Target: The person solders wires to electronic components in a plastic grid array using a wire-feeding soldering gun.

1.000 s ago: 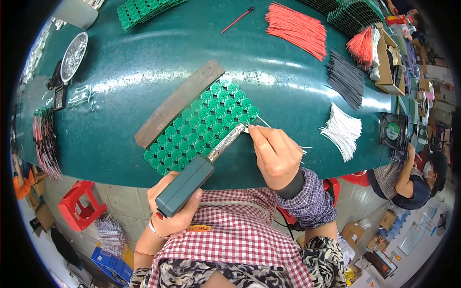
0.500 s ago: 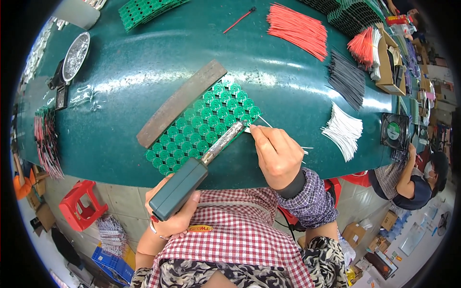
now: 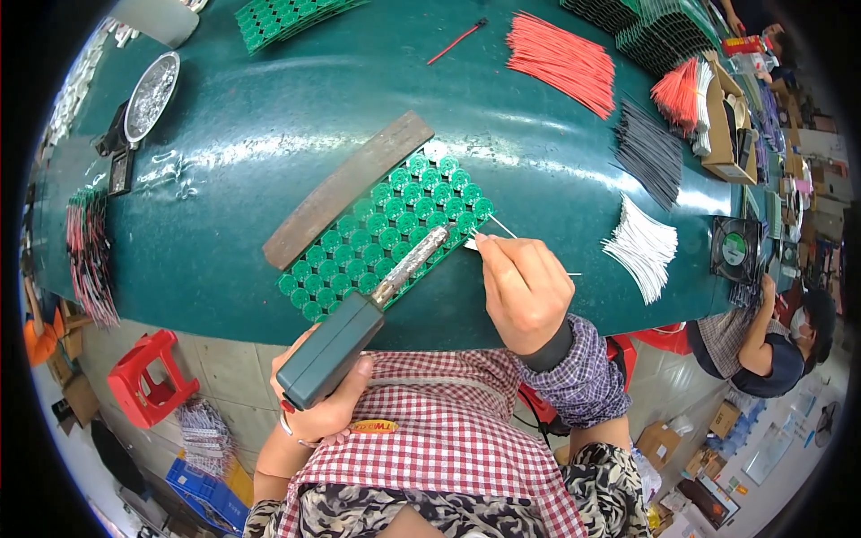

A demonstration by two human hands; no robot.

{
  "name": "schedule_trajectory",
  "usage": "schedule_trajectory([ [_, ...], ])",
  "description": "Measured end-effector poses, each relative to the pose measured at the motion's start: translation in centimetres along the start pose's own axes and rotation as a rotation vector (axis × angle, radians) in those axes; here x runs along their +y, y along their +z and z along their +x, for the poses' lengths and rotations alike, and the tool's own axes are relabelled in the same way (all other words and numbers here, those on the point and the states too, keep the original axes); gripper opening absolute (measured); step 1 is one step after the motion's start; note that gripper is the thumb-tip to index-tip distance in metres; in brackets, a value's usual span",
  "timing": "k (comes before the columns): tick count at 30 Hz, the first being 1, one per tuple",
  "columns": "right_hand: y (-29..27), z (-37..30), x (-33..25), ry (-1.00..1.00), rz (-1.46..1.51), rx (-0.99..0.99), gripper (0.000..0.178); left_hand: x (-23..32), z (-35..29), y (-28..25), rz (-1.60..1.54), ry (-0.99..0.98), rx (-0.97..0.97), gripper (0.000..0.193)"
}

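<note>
A green block of packed round cells (image 3: 386,235) lies on the dark green table (image 3: 269,134), against a long brown bar (image 3: 345,188). My left hand (image 3: 323,408) grips a large grey soldering iron (image 3: 336,350) by its handle; its metal barrel reaches up to the block's right edge. My right hand (image 3: 525,291) pinches a thin white wire (image 3: 502,229) whose end meets the iron's tip at the block's edge.
Bundles of white wires (image 3: 641,247), black wires (image 3: 655,148) and red wires (image 3: 560,58) lie to the right and back. A metal dish (image 3: 152,85) sits far left. More green cell blocks (image 3: 287,13) lie behind. Another person (image 3: 762,345) sits at right. A red stool (image 3: 148,390) stands below.
The iron's tip has slid up along the block's right edge toward the wire in my right hand. My right hand stays almost still.
</note>
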State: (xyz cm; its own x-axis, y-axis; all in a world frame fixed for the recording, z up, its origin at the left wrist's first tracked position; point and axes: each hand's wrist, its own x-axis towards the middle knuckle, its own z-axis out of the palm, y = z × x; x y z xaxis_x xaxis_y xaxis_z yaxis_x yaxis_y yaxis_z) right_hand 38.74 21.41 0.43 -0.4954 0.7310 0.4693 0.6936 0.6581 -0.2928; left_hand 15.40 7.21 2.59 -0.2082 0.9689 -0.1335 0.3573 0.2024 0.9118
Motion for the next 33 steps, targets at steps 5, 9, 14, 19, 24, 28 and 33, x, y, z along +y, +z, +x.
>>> schedule_trajectory([
  [5, 0.2, -0.5, -0.5, -0.064, 0.113, 0.064, 0.031, -0.2, -0.3, 0.0, 0.016, 0.015, 0.000, 0.028],
  [9, 0.2, -0.7, -0.8, -0.037, 0.069, -0.017, 0.034, -0.2, -0.2, -0.1, 0.023, 0.073, -0.001, 0.026],
  [14, 0.3, -0.9, -0.8, -0.033, 0.048, -0.023, 0.032, 0.0, 0.0, 0.1, 0.000, 0.095, -0.015, 0.025],
  [19, 0.1, -0.5, -1.1, -0.037, 0.034, -0.036, 0.032, -0.1, 0.3, 0.1, 0.007, 0.176, -0.030, 0.025],
  [24, -0.1, 0.0, -1.4, -0.010, 0.053, -0.019, 0.029, -0.1, 0.3, 0.1, 0.036, 0.179, -0.043, 0.023],
  [28, -0.1, 0.0, -1.5, -0.014, 0.054, -0.020, 0.029, 0.1, 0.0, 0.0, 0.021, 0.140, -0.029, 0.023],
  [33, -0.2, 0.0, -1.5, -0.005, 0.043, -0.029, 0.028, -0.5, -0.7, -0.3, 0.089, 0.151, 0.007, 0.025],
])
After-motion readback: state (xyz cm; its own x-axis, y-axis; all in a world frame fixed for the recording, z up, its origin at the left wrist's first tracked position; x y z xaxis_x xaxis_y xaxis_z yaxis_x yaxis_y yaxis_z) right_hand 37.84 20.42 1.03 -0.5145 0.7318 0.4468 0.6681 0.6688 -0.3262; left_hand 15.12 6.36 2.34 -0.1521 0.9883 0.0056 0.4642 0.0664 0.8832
